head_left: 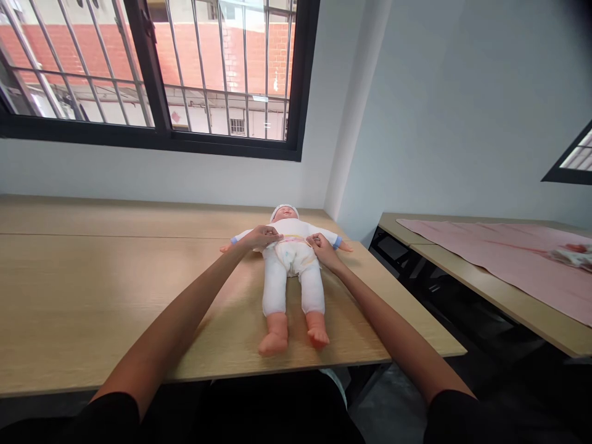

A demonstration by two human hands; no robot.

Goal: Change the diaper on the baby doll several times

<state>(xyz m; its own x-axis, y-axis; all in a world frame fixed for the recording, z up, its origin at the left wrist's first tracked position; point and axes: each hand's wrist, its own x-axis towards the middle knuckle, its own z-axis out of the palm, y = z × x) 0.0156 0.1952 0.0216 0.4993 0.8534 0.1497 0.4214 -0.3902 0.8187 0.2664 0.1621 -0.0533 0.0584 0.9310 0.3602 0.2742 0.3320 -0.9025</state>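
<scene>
A barred window [300,80] fills the wall beyond the wooden table [92,296], and right of the table stands a second table [509,302], spread with a pink cloth [485,259] that carries a small patterned bundle [573,256]. On the table a baby doll [291,271] lies face up, feet toward the person, in a white suit [296,227]. The left hand [263,237] and right hand [321,250] flank its torso, fingers [272,233] half-curled against the suit; whether they grip it, I cannot tell.
</scene>
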